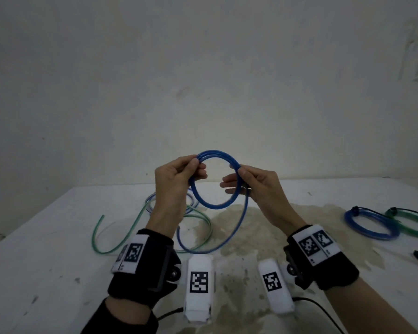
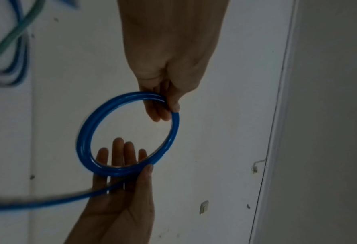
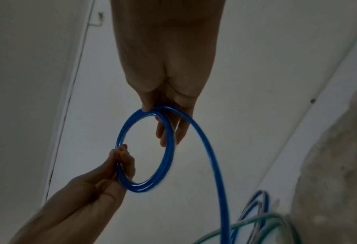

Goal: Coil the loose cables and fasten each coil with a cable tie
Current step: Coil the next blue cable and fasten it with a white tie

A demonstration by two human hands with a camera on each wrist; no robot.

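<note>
blue cable (image 1: 216,182) coiled in a ring held above the white table (image 1: 58,237), left hand (image 1: 176,179) pinching its left side, right hand (image 1: 253,186) thumb pressing the right side onto nearly straight fingers (image 2: 119,151), loose tail trailing below them

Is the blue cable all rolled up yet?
Not yet. The blue cable makes a few loops between both hands, but a long tail hangs down to the table.

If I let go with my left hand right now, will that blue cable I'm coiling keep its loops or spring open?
Probably springs open somewhat. The blue cable holds smooth round loops only where the left hand and right hand pinch it, and no tie is on it. Its free tail hangs in a broad arc, suggesting springiness. Its glossy surface may slip.
</note>
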